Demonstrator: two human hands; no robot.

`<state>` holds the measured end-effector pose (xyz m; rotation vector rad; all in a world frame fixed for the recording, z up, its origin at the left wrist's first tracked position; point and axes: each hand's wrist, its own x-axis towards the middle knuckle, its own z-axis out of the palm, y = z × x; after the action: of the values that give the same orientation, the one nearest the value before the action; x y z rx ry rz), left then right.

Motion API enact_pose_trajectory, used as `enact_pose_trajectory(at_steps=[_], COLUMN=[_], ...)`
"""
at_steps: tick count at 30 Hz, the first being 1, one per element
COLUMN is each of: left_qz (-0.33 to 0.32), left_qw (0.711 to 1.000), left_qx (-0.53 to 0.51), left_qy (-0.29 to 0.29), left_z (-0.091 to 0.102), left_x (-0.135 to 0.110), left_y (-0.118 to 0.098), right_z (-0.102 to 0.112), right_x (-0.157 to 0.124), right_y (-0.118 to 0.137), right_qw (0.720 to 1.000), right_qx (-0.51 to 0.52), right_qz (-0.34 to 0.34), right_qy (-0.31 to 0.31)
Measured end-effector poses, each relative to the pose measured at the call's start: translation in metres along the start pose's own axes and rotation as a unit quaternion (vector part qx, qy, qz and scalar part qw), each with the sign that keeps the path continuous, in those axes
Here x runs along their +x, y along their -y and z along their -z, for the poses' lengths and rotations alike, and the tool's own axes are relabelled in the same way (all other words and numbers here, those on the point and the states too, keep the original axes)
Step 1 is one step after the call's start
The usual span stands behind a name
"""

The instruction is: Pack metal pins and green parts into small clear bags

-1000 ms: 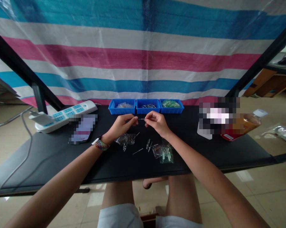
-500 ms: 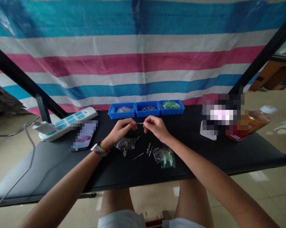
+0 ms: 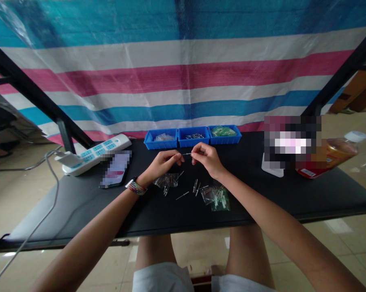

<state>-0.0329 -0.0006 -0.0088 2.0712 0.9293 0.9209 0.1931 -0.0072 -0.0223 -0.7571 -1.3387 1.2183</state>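
Between my two hands, above the black table, is a thin silver pin with a thicker middle, which looks like a blind rivet point(image 3: 186, 153). My left hand point(image 3: 165, 163) pinches at its left end with thumb and finger. At the other end, the thumb and fingertips of my right hand point(image 3: 206, 159) are closed on it. Similar loose rivets point(image 3: 182, 196) lie on the table below my hands. A small clear bag point(image 3: 167, 179) with small parts lies under my left hand. Near my right forearm are a bag of green plugs point(image 3: 220, 199) and a clear bag with brownish pieces point(image 3: 207, 195).
Three blue bins stand at the back: one with clear bags point(image 3: 161, 144), one with silver rivets point(image 3: 193, 142), one with green bags point(image 3: 224, 140). A power strip point(image 3: 97, 154) and phone point(image 3: 115, 169) lie left. A bottle point(image 3: 332, 157) lies right, behind a striped sheet point(image 3: 183, 77).
The camera view has shifted a little, so the table and everything on it appear slightly further right and higher. Both hands still hold the rivet between them.
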Motion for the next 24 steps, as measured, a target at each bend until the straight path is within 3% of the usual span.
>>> enact_pose_trajectory(at_steps=[7,13,16,19,24], left_qz=[0.023,0.025,0.031,0.029,0.025], left_qw=[1.0,0.999,0.999,0.999,0.999], left_qx=[-0.017,-0.019,-0.016,-0.016,-0.009], left_qy=[-0.002,-0.042,-0.039,-0.034,-0.03], left_z=[0.002,0.007,0.006,0.004,0.002], left_x=[0.0,0.002,0.003,0.002,0.001], left_y=[-0.003,-0.004,-0.003,-0.001,0.003], right_z=[0.001,0.018,0.032,0.036,0.016], right_x=[0.004,0.03,0.039,0.034,0.007], right_y=[-0.001,-0.011,-0.017,-0.018,-0.013], right_qw=[1.0,0.985,0.979,0.964,0.915], right_qx=[0.01,0.003,-0.077,-0.203,-0.338], right_qz=[0.013,0.054,0.075,0.118,0.144], right_qy=[-0.014,-0.165,-0.173,-0.121,0.167])
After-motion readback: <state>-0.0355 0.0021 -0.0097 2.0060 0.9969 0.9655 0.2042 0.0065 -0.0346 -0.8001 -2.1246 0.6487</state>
